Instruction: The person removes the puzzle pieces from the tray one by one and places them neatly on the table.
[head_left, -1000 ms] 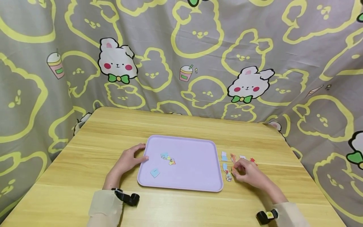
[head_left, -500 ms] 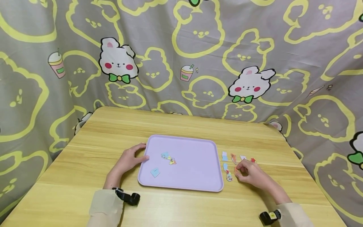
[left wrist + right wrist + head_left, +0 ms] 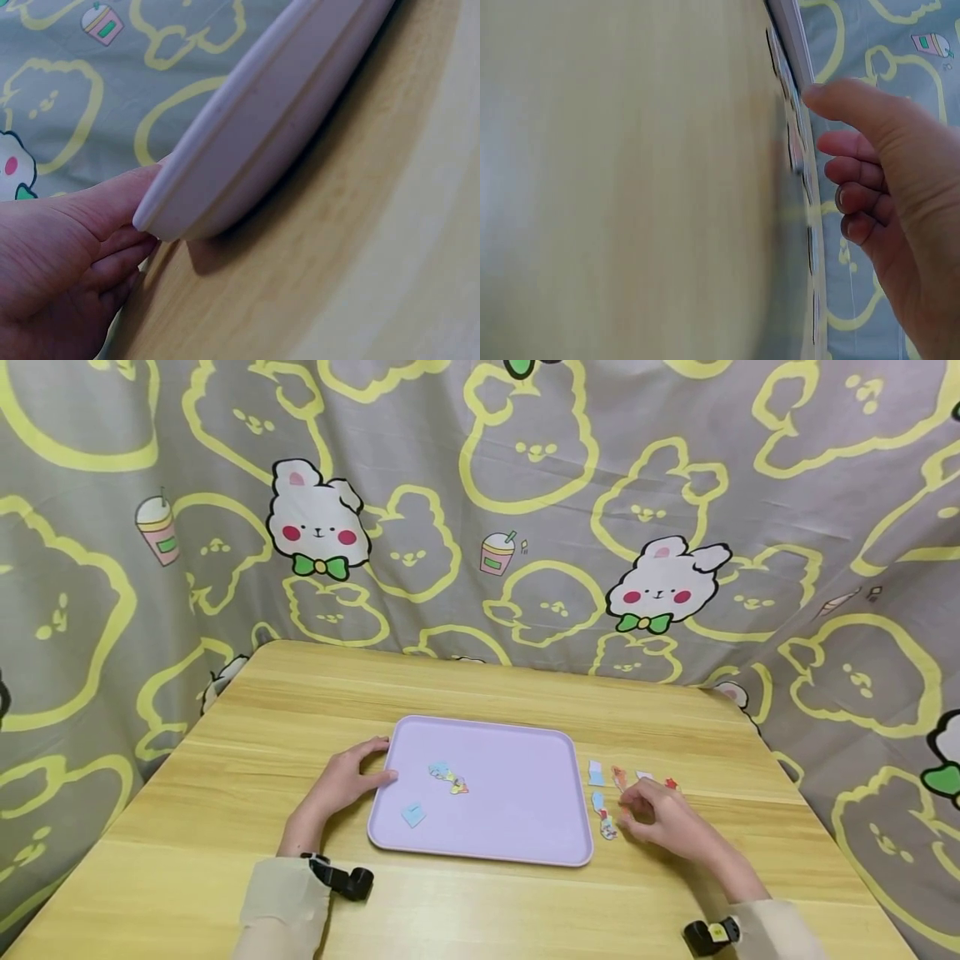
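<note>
A lilac tray [image 3: 487, 852] lies on the wooden table. The left hand [image 3: 348, 781] holds its left rim, thumb over the edge and the other fingers outside; the left wrist view shows fingers [image 3: 124, 202] against the tray's side [image 3: 247, 127]. Several small printed cutout pieces [image 3: 450, 777] lie linked in the tray, with a light blue square piece [image 3: 413, 814] below them. The right hand [image 3: 663, 814] is low over the table beyond the tray's right side, fingers bent, thumb apart. An orange piece [image 3: 624, 811] shows at its fingertips, mostly hidden by the hand.
Around the right hand lie more pieces: a white and blue one [image 3: 596, 773], an orange one [image 3: 618, 777], a white one [image 3: 643, 776], a red one [image 3: 671, 784] and a joined strip [image 3: 607, 827]. A patterned curtain [image 3: 420, 527] encloses the table [image 3: 375, 685].
The right hand has shifted slightly right over the loose pieces, and less of the orange piece at its fingertips shows. The left hand stays on the tray rim.
</note>
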Available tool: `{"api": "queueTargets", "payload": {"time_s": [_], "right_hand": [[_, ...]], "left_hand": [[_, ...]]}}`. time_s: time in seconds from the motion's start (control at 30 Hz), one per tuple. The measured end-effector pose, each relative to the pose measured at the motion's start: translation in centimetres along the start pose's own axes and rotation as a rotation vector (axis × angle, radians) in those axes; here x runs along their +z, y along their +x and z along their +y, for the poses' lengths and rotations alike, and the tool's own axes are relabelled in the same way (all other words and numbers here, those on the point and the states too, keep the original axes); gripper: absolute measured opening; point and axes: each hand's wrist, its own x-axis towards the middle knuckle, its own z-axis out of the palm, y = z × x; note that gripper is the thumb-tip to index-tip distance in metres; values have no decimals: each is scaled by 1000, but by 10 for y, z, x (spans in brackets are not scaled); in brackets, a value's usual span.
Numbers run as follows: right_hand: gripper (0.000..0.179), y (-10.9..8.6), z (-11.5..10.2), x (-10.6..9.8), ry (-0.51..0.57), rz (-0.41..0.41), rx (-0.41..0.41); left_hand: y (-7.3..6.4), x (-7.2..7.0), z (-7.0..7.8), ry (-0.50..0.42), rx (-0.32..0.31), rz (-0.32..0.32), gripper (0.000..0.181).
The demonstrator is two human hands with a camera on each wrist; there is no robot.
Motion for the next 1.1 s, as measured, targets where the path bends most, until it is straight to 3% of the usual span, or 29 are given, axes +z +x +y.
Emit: {"api": "queueTargets", "payload": {"time_s": [0.2, 0.37, 0.8, 1.1], "right_hand": [[25, 16, -11, 8, -24, 34, -64], [25, 32, -26, 18, 20, 13, -90], [28, 77, -67, 54, 103, -99, -160], [29, 106, -95, 77, 80, -181, -191]], "left_hand": [[0, 0, -1, -9, -7, -2, 59], [-1, -1, -2, -7, -6, -2, 59], [0, 1, -2, -4, -5, 5, 58], [-2, 2, -1, -7, -14, 5, 58]]}}
